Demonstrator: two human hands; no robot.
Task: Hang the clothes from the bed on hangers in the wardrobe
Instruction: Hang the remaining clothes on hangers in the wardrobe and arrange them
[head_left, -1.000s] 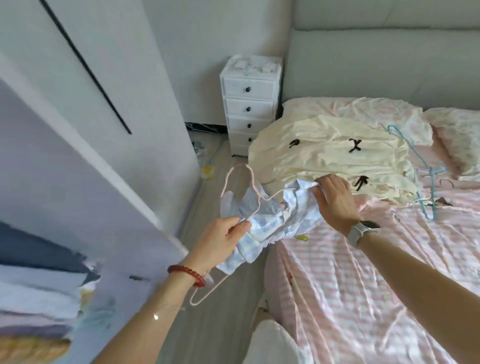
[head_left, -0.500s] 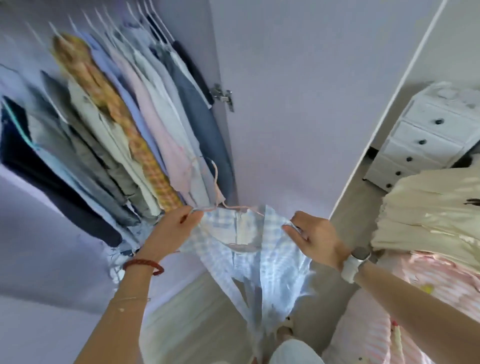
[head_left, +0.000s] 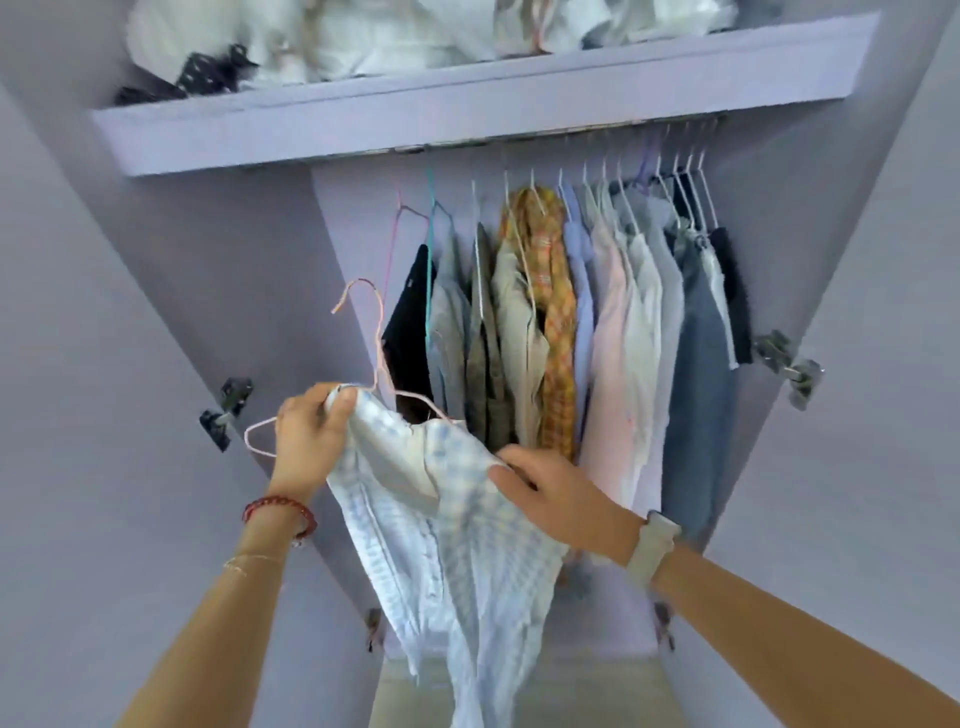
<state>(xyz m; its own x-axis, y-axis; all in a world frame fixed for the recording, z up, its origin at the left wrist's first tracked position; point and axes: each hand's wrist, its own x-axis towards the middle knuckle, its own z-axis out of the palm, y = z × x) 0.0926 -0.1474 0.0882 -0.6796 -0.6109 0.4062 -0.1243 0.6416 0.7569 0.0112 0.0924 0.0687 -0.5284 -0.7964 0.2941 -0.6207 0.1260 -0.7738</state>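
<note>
A light blue checked shirt hangs from a pink wire hanger in front of the open wardrobe. My left hand grips the shirt's left shoulder together with the hanger's left end. My right hand pinches the shirt's right shoulder edge, where the hanger's right end is hidden in the cloth. The hanger's hook points up, well below the rail under the shelf. The bed is out of view.
Several shirts and trousers hang on the rail, filling its middle and right. A bare pink hanger hangs at the left. A shelf above carries bundled white bedding. Both lilac doors stand open, hinges at either side.
The view has swung from the bed round to the open wardrobe. Both hands carried the shirt on its hanger from the bed edge up to the hanging clothes.
</note>
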